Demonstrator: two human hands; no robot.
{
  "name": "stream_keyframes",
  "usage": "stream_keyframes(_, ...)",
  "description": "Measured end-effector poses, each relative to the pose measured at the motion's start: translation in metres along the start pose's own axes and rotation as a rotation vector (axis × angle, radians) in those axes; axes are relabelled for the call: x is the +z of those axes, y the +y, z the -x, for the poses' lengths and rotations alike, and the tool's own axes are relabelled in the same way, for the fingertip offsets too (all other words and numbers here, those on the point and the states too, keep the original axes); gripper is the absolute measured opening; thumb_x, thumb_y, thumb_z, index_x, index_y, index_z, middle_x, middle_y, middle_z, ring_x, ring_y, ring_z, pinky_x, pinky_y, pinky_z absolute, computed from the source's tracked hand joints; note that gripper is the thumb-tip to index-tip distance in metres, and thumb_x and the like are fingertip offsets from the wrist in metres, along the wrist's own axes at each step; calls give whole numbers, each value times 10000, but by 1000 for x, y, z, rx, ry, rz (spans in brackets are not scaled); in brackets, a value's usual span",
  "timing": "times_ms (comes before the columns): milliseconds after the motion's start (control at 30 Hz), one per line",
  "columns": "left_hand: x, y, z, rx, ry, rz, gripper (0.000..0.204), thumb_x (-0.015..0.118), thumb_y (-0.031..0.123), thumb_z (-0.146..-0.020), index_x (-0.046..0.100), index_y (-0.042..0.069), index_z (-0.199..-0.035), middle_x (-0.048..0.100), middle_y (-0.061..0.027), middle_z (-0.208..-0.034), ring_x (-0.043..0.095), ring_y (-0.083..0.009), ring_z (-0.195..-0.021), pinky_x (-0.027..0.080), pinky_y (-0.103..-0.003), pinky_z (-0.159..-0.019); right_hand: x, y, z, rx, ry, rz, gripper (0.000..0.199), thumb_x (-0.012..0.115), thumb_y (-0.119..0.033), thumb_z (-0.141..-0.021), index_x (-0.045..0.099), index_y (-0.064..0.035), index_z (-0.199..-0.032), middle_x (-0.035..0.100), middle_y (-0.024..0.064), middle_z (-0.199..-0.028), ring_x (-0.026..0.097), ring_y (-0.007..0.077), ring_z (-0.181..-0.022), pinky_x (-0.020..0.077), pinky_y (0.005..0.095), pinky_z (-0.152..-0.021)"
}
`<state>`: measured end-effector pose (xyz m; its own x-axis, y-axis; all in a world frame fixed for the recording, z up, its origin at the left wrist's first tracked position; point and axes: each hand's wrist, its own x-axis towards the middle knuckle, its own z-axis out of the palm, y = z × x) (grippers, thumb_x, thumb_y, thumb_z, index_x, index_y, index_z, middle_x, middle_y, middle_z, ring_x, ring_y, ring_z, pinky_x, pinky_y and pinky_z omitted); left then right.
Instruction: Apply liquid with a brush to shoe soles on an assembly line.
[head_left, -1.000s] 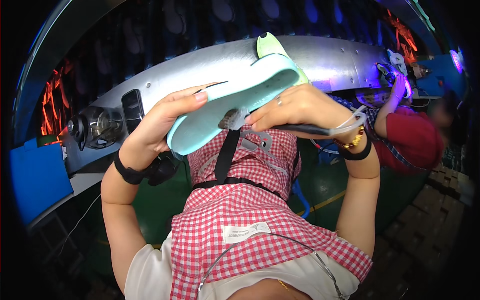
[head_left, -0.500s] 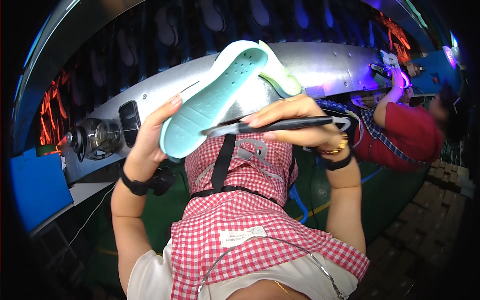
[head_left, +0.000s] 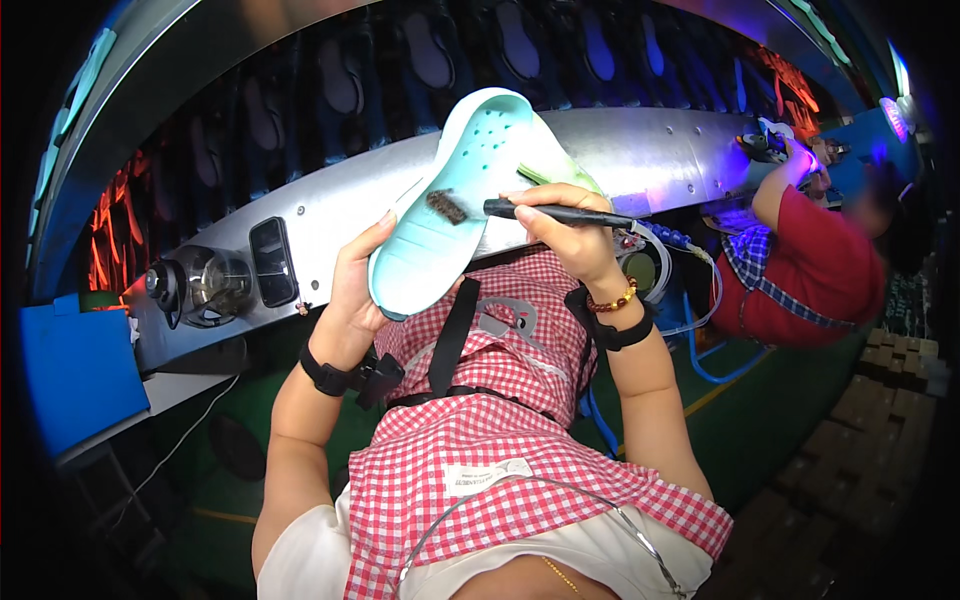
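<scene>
My left hand grips the heel end of a mint-green shoe sole, thumb on its rim. The sole is tilted up over the metal bench, its inner face toward me and its holed toe end pointing away. In my right hand is a brush with a black handle, held between thumb and fingers. Its dark bristles are at the middle of the sole's inner face; whether they press on it I cannot tell. A pale green piece, partly hidden, shows behind the sole.
The curved metal bench runs across in front of me. A glass pot and a black tray stand left. Behind the bench hangs a row of sole-shaped pieces. To the right, a person in red works at the bench.
The brush has moved from the heel to the middle of the sole. Both hands have shifted, the left one rightward with the sole and the right one slightly left.
</scene>
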<state>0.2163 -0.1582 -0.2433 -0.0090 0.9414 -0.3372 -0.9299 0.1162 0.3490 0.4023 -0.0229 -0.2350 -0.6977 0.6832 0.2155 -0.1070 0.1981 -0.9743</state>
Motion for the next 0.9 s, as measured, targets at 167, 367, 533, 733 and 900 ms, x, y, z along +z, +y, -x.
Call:
stream_keyframes(167,-6,-6,0,9,49,14,486,438,270,-862,359,-55,-1214,521,-241,-1087,573,-370,-922,495,-528,-740,8,26,-22,-213,344,177,170,611,36,-728,626,28,-898,644,117,-845,610,154,-733,476,243,-662)
stream_keyframes(367,-7,-11,-7,110,81,-112,432,459,199,-856,369,-38,-1207,550,-182,-1056,602,-250,-893,521,-355,-761,49,22,-14,-413,229,636,331,672,-129,-683,600,61,-945,608,214,-937,559,281,-825,454,324,-741)
stream_keyframes(533,-9,-10,-8,141,49,-129,391,455,175,-858,388,-32,-1182,554,-164,-1045,602,-227,-894,525,-322,-745,69,20,-1,-426,229,658,354,669,-114,-667,589,68,-960,601,233,-942,562,283,-794,466,326,-704)
stream_keyframes(733,-26,4,-15,143,64,-144,392,422,218,-877,406,-31,-1179,566,-174,-1027,600,-238,-898,513,-352,-782,75,7,21,-417,107,497,311,633,-63,-663,592,68,-942,611,220,-906,572,266,-733,463,312,-697)
stream_keyframes(900,-21,28,9,204,41,-233,432,419,246,-874,400,-41,-1196,550,-183,-1073,589,-244,-927,500,-351,-804,34,-26,14,44,-439,-150,233,518,-90,-789,617,40,-956,630,133,-890,582,183,-793,444,287,-742)
